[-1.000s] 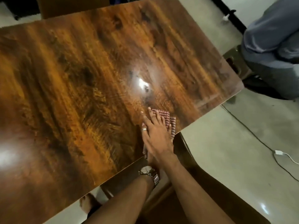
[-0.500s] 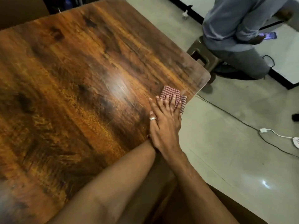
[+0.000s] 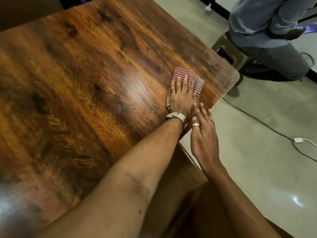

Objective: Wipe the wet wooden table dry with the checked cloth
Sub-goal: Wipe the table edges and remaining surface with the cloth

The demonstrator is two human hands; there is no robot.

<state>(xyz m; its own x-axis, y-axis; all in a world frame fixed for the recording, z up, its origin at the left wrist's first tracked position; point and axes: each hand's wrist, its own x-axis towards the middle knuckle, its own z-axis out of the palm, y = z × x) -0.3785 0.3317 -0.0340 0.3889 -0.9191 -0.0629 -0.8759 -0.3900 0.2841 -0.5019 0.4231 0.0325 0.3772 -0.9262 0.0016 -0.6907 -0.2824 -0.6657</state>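
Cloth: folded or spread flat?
Folded. The checked cloth is a small layered pad, barely wider than the left hand pressing flat on it.

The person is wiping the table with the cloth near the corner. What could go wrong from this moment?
1. The checked cloth lies close to the edge of the table, pressed by the flat left hand alone; a long stroke may push it off.
2. A white charger with its cable lies on the floor near that corner; a step there could snag it.

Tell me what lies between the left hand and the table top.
The checked cloth, folded, lies flat under the left hand and on the wooden table, as the head view shows.
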